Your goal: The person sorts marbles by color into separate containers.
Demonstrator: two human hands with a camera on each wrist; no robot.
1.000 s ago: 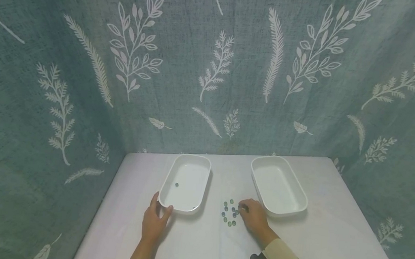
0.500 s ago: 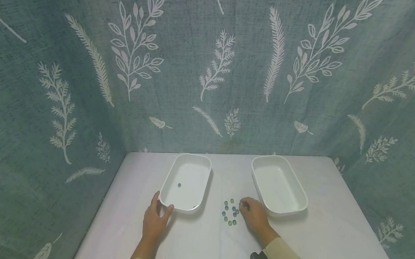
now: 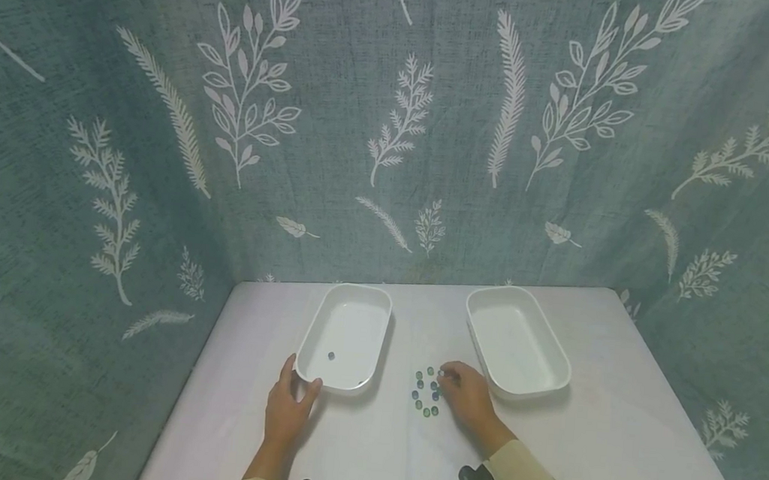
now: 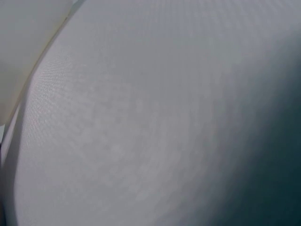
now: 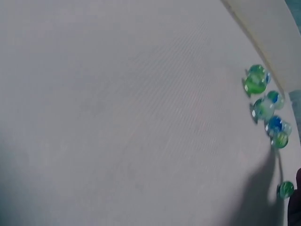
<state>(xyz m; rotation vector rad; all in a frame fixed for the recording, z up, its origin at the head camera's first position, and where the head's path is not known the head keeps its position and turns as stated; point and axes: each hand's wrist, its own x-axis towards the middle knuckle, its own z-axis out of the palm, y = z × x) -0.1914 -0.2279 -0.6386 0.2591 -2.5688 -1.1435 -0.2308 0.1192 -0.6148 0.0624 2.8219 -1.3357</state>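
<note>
My left hand [image 3: 286, 413] holds the near left corner of a white tray [image 3: 376, 345], thumb at the front, fingers along the left side. A single small marble [image 3: 331, 355] lies inside that tray. Between two trays, several green and blue glass marbles [image 3: 427, 412] form a rough ring on the white cloth. At the ring's right side, my right hand [image 3: 470, 397] has its fingers bent, with a marble [image 3: 441, 372] at the fingertips. In the right wrist view this green marble [image 5: 285, 189] shows beside a dark fingertip, apart from the other marbles [image 5: 263, 109].
A second white tray [image 3: 518, 345] stands just behind and right of my right hand. A white cloth [image 3: 354, 456] covers the table. Green leaf-patterned curtain [image 3: 336, 161] hangs behind it and at both sides.
My right hand has shifted slightly left and away from me, along the ring's right side. The marble in the left tray has rolled toward the near end. My left hand stays at the tray's corner.
</note>
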